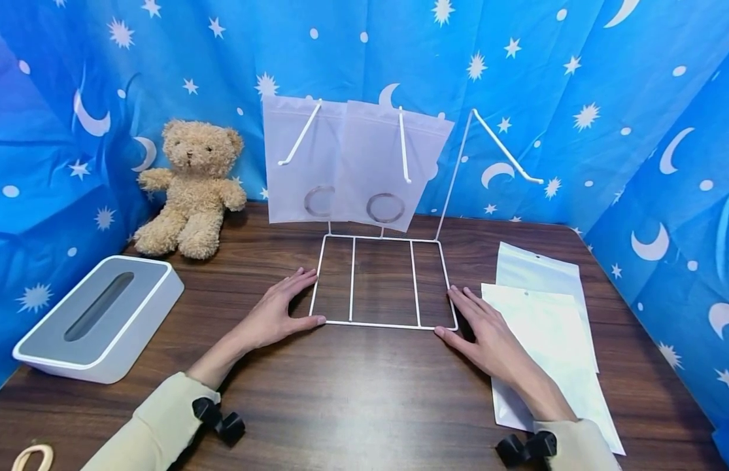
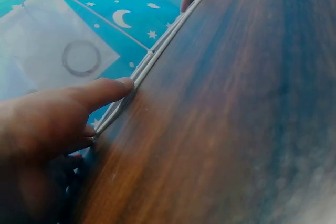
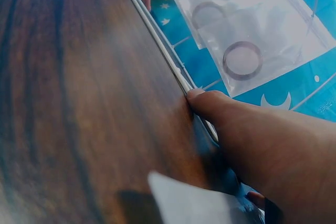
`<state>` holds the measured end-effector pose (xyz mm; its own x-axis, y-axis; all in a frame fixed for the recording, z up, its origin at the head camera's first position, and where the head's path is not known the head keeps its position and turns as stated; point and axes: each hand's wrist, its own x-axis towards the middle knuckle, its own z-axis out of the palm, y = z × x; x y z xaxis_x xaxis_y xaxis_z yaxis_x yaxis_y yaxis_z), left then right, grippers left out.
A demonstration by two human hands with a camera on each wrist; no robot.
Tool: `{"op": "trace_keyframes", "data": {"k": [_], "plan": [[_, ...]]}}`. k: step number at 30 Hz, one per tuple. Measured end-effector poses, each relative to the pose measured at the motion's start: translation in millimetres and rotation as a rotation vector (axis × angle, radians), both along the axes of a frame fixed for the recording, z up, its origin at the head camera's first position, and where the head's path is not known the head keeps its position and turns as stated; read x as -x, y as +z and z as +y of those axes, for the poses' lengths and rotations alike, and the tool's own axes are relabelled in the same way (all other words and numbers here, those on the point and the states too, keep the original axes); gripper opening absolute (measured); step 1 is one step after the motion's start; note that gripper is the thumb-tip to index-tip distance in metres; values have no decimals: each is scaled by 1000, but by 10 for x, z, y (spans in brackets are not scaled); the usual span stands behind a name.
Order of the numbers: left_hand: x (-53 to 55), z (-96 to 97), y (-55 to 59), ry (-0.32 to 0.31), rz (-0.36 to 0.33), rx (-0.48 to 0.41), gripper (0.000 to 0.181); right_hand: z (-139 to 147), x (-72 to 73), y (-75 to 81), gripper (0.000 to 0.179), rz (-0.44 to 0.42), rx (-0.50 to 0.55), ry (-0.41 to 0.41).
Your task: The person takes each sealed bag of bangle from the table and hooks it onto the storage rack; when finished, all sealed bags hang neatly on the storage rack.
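Observation:
A white wire display rack (image 1: 385, 326) stands on the table, its base flat and its hooks raised at the back. Two translucent zip bags, one left (image 1: 296, 140) and one right (image 1: 378, 147), hang on the left and middle hooks; each shows a ring-shaped item low down. The right hook (image 1: 508, 147) bears nothing. At the base's front left corner my left hand (image 1: 276, 307) touches the wire with thumb and fingertips, fingers extended. My right hand (image 1: 488, 330) touches the front right corner likewise, its thumb (image 3: 202, 98) against the front wire.
Two white zip bags (image 1: 537, 333) lie overlapping at the right, partly under my right forearm. A tissue box (image 1: 135, 314) sits at the left, with a teddy bear (image 1: 193, 186) behind it. A beige loop-shaped item (image 1: 31, 451) shows at bottom left. The starry curtain (image 1: 364, 52) surrounds the table.

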<state>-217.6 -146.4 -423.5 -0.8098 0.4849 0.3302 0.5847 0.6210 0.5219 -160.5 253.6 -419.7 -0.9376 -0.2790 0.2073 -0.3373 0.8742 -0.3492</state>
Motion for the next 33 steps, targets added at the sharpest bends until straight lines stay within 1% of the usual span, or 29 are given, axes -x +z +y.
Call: {"op": "trace_keyframes", "data": {"k": [4, 7, 11, 14, 16, 17, 19, 20, 23, 25, 28, 31, 33], "plan": [[3, -9, -11, 5, -8, 6, 80, -7, -3, 26, 85, -20, 25, -11], [4, -16, -20, 6, -11, 8, 81, -9, -15, 88, 82, -22, 57, -31], [5, -19, -22, 2, -8, 3, 81, 59, -63, 215, 78, 31, 78, -80], [4, -19, -15, -2, -14, -5, 81, 189, -121, 319, 77, 70, 71, -175], [3, -19, -9, -5, -20, -13, 82, 304, -155, 372, 77, 82, 62, -266], [2, -18, -5, -7, -23, -16, 82, 362, -170, 390, 78, 73, 56, -319], [5, -17, -6, -9, -23, -18, 82, 482, -189, 405, 82, 28, 39, -419], [8, -17, -8, -8, -23, -19, 82, 540, -194, 407, 85, -8, 35, -464], [12, -20, -13, -7, -20, -19, 82, 690, -207, 419, 97, -168, 15, -571], [14, -25, -14, -8, -21, -21, 82, 775, -214, 434, 105, -265, 5, -608], [24, -31, -22, -12, -30, -23, 81, 862, -227, 455, 116, -388, -5, -632], [31, -37, -27, -13, -46, -27, 80, 903, -234, 468, 122, -446, -18, -642], [31, -40, -24, -13, -52, -31, 79, 906, -236, 468, 123, -449, -31, -650]]}}
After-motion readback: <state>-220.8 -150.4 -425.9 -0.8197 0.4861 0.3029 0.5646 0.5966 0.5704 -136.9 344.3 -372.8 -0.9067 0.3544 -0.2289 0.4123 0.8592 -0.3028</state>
